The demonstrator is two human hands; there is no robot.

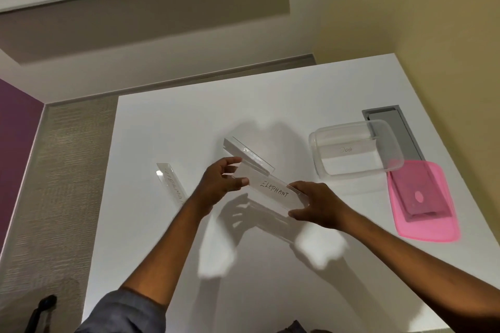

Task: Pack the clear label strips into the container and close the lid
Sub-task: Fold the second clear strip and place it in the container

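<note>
A clear label strip marked ELEPHANT point(273, 191) is held above the white table point(189, 121) by both hands. My left hand point(219, 184) grips its left end and my right hand point(318, 204) grips its right end. A second clear strip point(247, 155) lies just behind it, touching or nearly touching my left fingertips. A third strip point(171, 185) lies on the table to the left. The clear container point(355, 151) stands open at the right, with one strip point(347, 149) inside. Its pink lid point(422, 203) lies on the table just in front of it.
A grey cable hatch point(397, 130) is set into the table behind the container. The table's left edge drops to carpeted floor, and a wall runs along its right side. A dark chair part point(43, 308) shows at the bottom left.
</note>
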